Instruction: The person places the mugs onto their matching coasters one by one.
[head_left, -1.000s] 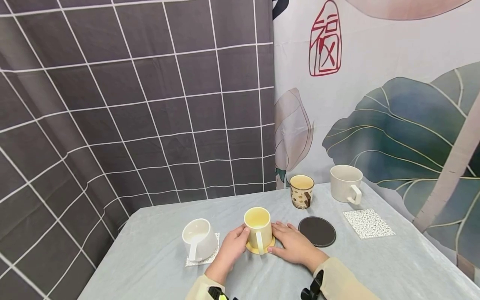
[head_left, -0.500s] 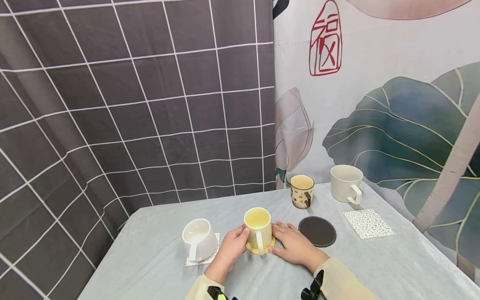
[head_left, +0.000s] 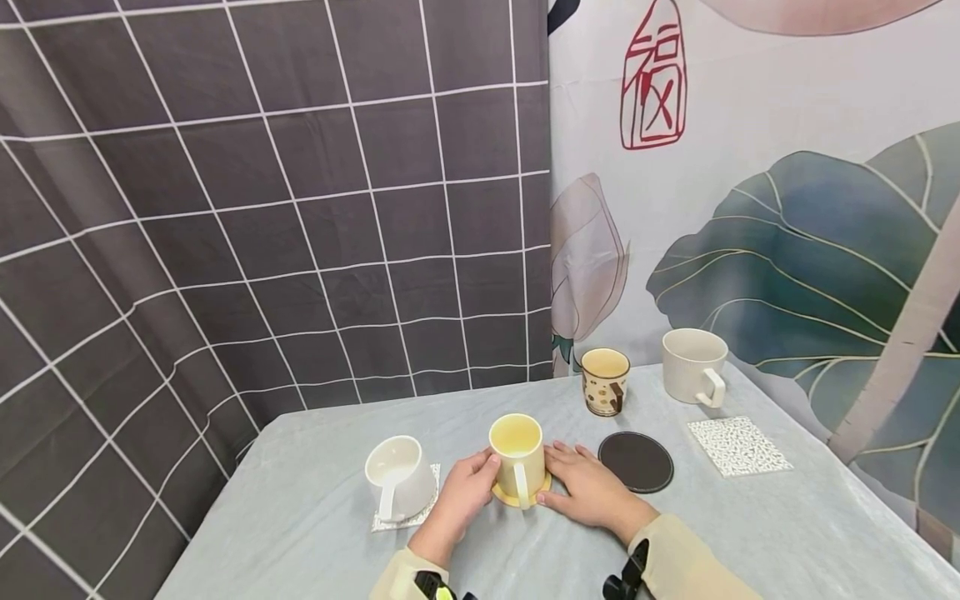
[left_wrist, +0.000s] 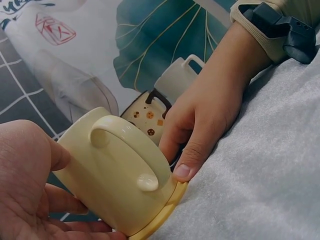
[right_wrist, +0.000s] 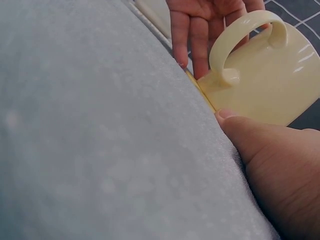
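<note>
A pale yellow mug (head_left: 514, 458) stands upright on a round yellow coaster (head_left: 501, 496), its handle turned toward me. My left hand (head_left: 467, 490) holds the mug from the left, thumb against its wall and other fingertips low near the base, as the left wrist view shows. On the other side my right hand (head_left: 591, 493) lies low over the cloth with fingers extended. Its thumb (right_wrist: 229, 114) touches the coaster's edge right below the mug. The coaster (left_wrist: 165, 212) shows as a thin rim under the mug in the left wrist view.
To the left, a white mug (head_left: 405, 483) sits on a square patterned coaster (head_left: 436, 478). A black round coaster (head_left: 636, 462) lies right of my right hand. Behind it stand a brown-patterned mug (head_left: 603, 392) and a ribbed off-white mug (head_left: 690, 371), with another speckled square coaster (head_left: 738, 447) nearby.
</note>
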